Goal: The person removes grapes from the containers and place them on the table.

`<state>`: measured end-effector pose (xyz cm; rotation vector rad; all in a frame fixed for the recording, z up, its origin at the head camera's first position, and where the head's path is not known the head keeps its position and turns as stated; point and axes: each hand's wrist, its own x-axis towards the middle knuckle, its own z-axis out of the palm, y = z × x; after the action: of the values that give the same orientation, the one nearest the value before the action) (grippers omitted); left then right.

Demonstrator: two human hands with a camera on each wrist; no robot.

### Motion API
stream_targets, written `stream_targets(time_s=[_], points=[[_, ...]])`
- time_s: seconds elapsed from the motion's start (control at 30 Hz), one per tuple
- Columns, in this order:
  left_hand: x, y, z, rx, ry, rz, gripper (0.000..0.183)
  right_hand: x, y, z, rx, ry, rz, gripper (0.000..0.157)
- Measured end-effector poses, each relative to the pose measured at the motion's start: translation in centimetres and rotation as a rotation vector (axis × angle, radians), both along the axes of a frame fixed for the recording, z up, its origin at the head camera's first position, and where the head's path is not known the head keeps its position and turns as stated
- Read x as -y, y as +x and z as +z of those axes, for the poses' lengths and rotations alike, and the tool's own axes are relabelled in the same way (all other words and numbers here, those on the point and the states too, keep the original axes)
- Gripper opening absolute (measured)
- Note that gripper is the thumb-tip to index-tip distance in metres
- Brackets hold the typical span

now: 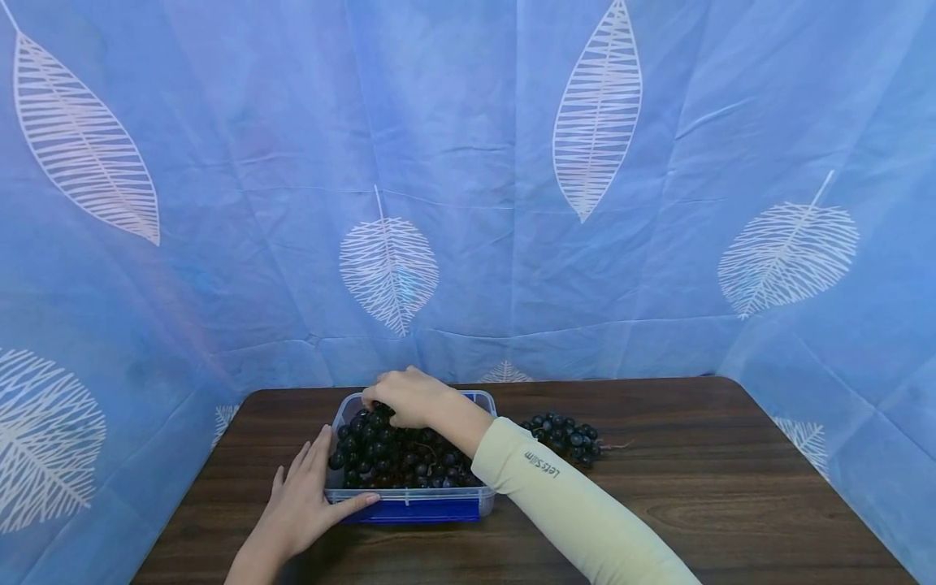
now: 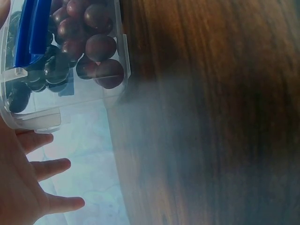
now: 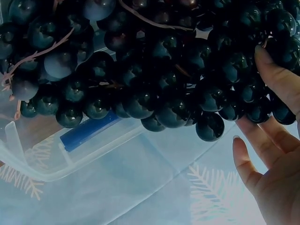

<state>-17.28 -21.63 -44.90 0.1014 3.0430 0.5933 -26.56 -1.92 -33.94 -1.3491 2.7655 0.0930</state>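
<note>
A clear plastic container (image 1: 420, 494) with blue clips holds dark grapes (image 1: 439, 470). My left hand (image 1: 301, 497) rests at its front left corner, thumb along the front rim and fingers against the left side. In the left wrist view, several fingers of that hand stand straight and spread beside the clear wall. Reaching over the container, my right hand (image 1: 411, 396) grips a bunch of grapes (image 3: 171, 110) near the back left. The right wrist view shows its fingertips at the grapes, with part of the grip hidden behind them.
Another bunch of dark grapes (image 1: 561, 437) lies on the brown wooden table (image 1: 695, 487), right of the container, its stem pointing right. Behind the table hangs a blue cloth (image 1: 468, 162) with white leaf prints.
</note>
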Motion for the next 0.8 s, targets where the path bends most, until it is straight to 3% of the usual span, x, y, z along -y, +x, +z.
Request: stream_targets(time_s=[0.8], points=[[0.0, 0.2, 0.2, 0.010, 0.012, 0.008, 0.132, -1.5, -0.4, 1.4, -0.019, -0.036, -0.003, 0.028]])
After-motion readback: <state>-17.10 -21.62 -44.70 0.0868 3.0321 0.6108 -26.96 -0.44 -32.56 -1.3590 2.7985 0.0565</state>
